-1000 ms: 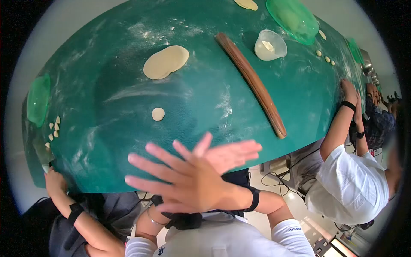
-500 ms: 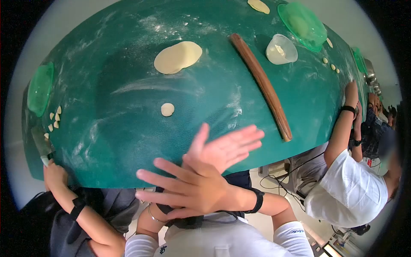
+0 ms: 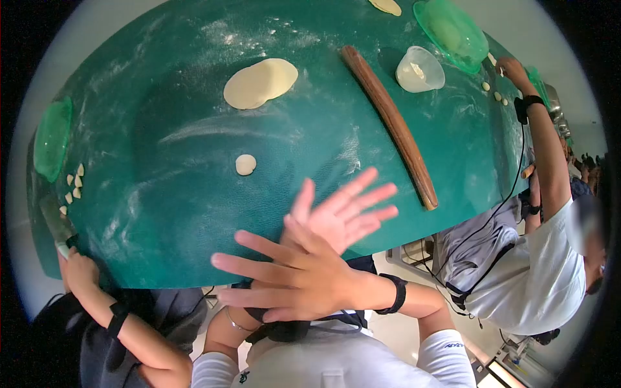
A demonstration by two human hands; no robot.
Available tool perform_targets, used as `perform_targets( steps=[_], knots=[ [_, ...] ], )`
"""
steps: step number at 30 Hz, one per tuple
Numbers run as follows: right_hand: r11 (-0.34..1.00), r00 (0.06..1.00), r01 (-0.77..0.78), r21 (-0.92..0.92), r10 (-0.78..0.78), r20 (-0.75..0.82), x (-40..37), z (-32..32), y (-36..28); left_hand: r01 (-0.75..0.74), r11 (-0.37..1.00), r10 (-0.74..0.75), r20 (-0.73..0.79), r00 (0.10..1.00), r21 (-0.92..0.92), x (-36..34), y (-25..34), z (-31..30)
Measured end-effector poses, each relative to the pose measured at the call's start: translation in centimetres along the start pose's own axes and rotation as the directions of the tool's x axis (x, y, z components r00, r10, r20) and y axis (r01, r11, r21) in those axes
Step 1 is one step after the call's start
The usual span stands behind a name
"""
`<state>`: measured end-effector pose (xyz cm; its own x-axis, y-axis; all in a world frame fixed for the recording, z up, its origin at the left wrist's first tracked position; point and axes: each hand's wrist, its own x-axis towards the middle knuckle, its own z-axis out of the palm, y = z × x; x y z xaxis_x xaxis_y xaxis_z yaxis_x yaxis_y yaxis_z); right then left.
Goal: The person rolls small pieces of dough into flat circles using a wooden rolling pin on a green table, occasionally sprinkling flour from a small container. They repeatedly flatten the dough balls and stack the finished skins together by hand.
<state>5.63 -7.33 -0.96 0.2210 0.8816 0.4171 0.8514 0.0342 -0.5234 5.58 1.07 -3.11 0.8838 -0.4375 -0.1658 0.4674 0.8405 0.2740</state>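
My arms cross at the wrists over the near edge of the green table, with both hands off it. My right hand (image 3: 301, 275) lies on top, back up, fingers spread to the left, holding nothing. Beneath it, my left hand (image 3: 339, 216) points up and right, palm up, fingers spread; its wrist is partly hidden. A small flat dough disc (image 3: 246, 165) rests just beyond my hands. Further off are overlapping dough wrappers (image 3: 249, 89). To the right lies a brown wooden rolling pin (image 3: 391, 123), touched by neither hand.
A translucent bowl (image 3: 420, 70) with flour and a green plastic cover (image 3: 451, 35) stand back right. Left are another green cover (image 3: 53, 139) and several dough pieces (image 3: 76, 187); a person's hand (image 3: 82, 271) there holds a knife (image 3: 58, 223). Another person's hand (image 3: 514, 72) reaches in at right.
My crossed hands stay spread, with fingers of the left hand wider apart. The person on the right has reached forward to the dough pieces. The view has shifted slightly.
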Motion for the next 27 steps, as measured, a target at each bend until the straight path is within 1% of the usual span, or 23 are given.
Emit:
perform_targets(
  steps=[1,3,5,7,8,11,12,15,16,19,21,23,24,25,26,27],
  knots=[
    [0.99,0.999,-0.002,-0.144,0.01,0.053,-0.8,0.4,0.4,-0.027,1.0,0.027,-0.02,0.999,0.005,-0.1,0.0,-0.1],
    [0.906,0.987,0.016,-0.423,0.054,0.153,-3.0,1.2,1.6,-0.08,0.997,0.08,-0.054,0.995,0.015,-0.5,-0.4,-0.2],
    [0.941,0.985,-0.132,-0.311,0.161,0.067,-3.8,-0.2,3.7,-0.132,0.991,0.133,-0.084,0.987,0.024,-0.9,-1.2,-0.1],
    [0.913,0.957,-0.263,-0.313,0.289,0.038,-1.9,-3.8,4.7,-0.191,0.981,0.193,-0.116,0.974,0.027,-1.1,-1.9,0.2],
    [0.901,0.937,-0.328,-0.284,0.348,0.023,-1.3,-4.1,5.2,-0.187,0.982,0.19,-0.143,0.971,0.034,-0.7,-2.3,0.6],
    [0.933,0.946,-0.315,-0.173,0.323,0.019,0.7,-3.0,4.3,-0.107,0.97,0.106,0.02,0.994,0.217,0.1,-1.9,0.4],
    [0.954,0.96,-0.261,-0.148,0.272,0.061,1.2,-2.5,3.4,-0.081,0.957,0.066,0.062,0.996,0.279,0.2,-1.6,0.2],
    [0.999,0.999,-0.036,-0.024,0.036,0.019,0.1,0.0,1.7,0.065,0.993,-0.084,0.203,0.976,0.097,1.1,-0.5,-2.5],
    [0.997,0.999,0.011,-0.081,-0.014,-0.032,-0.6,0.5,1.6,0.077,0.991,-0.087,0.095,0.992,0.107,0.8,0.1,-1.6],
    [0.98,0.994,0.002,-0.199,0.021,0.11,-3.5,-0.1,3.1,-0.046,0.997,0.05,0.079,0.996,-0.057,0.3,0.4,-1.3],
    [0.926,0.988,-0.112,-0.36,0.142,0.059,-4.1,-1.7,5.1,-0.076,0.995,0.083,-0.103,0.991,0.068,-0.1,-0.6,0.1],
    [0.856,0.961,-0.25,-0.453,0.277,-0.006,-3.4,-5.1,6.5,-0.085,0.979,0.136,-0.283,0.949,0.187,-0.3,-2.4,1.6],
    [0.87,0.956,-0.283,-0.403,0.288,-0.05,-2.7,-5.7,6.4,-0.061,0.994,0.085,-0.3,0.95,0.089,0.2,-3.0,1.4],
    [0.884,0.95,-0.311,-0.35,0.298,-0.092,-1.9,-6.1,6.2,-0.109,0.989,0.124,-0.165,0.979,0.097,0.5,-3.4,0.7],
    [0.895,0.942,-0.334,-0.295,0.308,-0.132,-1.4,-6.2,6.1,-0.159,0.982,0.162,-0.025,0.986,0.099,0.8,-3.7,-0.1],
    [0.928,0.96,-0.281,-0.243,0.272,-0.071,-0.9,-5.4,5.6,-0.209,0.973,0.198,0.116,0.973,0.095,1.0,-3.8,-0.5]
  ],
)
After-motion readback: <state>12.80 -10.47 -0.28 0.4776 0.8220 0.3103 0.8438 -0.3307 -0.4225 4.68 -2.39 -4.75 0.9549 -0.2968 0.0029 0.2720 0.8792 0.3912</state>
